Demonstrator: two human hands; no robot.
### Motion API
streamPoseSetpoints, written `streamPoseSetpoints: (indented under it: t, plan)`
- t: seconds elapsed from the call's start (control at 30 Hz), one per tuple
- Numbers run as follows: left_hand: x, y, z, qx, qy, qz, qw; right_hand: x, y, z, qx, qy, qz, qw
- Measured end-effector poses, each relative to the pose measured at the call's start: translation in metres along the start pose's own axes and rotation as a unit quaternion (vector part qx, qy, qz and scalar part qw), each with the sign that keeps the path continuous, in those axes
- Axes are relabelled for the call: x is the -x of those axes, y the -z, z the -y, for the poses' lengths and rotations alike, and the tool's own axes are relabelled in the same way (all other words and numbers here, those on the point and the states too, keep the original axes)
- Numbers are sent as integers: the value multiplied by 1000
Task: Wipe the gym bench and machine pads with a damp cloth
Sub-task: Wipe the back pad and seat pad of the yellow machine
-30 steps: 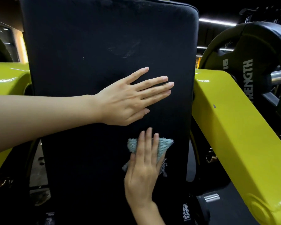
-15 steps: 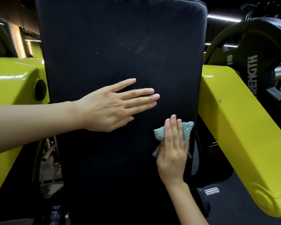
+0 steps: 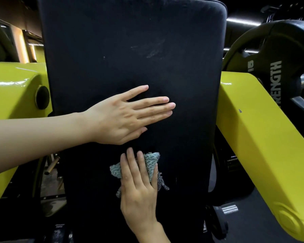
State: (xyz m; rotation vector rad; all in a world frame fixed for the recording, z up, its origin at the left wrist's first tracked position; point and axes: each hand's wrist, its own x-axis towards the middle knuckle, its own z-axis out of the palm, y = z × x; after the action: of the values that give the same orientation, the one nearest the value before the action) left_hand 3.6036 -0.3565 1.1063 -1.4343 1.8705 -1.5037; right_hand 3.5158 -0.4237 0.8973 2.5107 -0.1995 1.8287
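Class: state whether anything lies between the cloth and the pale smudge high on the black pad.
Yes. The left hand lies flat on the pad, straight above the cloth that the right hand presses, and below the smudge. Beyond its fingertips the pad is bare.

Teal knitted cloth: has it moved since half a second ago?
Yes: the teal knitted cloth slid left, away from the right edge of the black upholstered machine pad.
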Motion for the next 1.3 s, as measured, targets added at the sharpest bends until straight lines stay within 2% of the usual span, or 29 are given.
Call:
streamPoseSetpoints:
  t: [0.1, 0.37, 0.5, 0.57, 0.67, 0.8, 0.93, 1.1, 1.3]
  plan:
    - [0, 0, -1, -1, 5, 2, 1000, -1, 10, -28, 13, 23, 11, 1000]
    - [-1, -1, -4, -11, 13, 6, 1000, -14, 39, -110, -4, -81, -83, 993]
    - [-3, 0, -6, -10, 18, 9, 1000, -17, 28, -88, -36, -200, -156, 967]
    - [-5, -1, -8, -13, 19, 12, 1000, -15, 21, -67, -46, -232, -166, 957]
    - [-7, -2, -10, -17, 21, 14, 1000, -6, 11, -42, -40, -212, -129, 968]
    - [-9, -2, -13, -10, 26, 15, 1000, 18, 2, -27, -25, -100, -54, 993]
    - [-10, -1, -15, -18, 27, 15, 999, 24, 9, -48, 3, -13, -20, 1000]
    - [-11, -2, -18, -22, 32, 20, 999, 18, 27, -92, 0, -34, -39, 999]
    - [-13, -3, -22, -22, 39, 16, 999, -9, 44, -127, -33, -108, -103, 988]
